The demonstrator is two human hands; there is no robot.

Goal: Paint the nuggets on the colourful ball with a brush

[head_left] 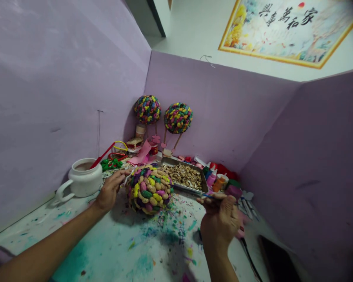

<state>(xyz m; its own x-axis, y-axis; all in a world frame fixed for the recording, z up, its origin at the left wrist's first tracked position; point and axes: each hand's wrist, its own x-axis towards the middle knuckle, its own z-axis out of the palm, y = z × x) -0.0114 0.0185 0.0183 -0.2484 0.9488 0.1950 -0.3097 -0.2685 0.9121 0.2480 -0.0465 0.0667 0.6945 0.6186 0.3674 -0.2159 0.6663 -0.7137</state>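
A ball covered in peanuts [149, 190], partly painted yellow, green, purple and pink with several bare tan ones, sits on the paint-stained table. My left hand [112, 188] grips it from the upper left, the fingertips partly hidden behind its edge. Off to the right of the ball, my right hand [220, 219] is closed around a thin paintbrush [208, 196] whose bluish end points left toward the ball. Between and behind the hands, a metal tray [191, 190] holds broken peanut shells [184, 176].
Two finished-looking colourful balls [178, 118] on stick legs stand against the purple partition [223, 105]. A white pot [86, 182] with a red-handled tool is at left. Paint bottles [212, 177] crowd the right of the tray. A dark flat object [278, 256] lies lower right, beside a black cable.
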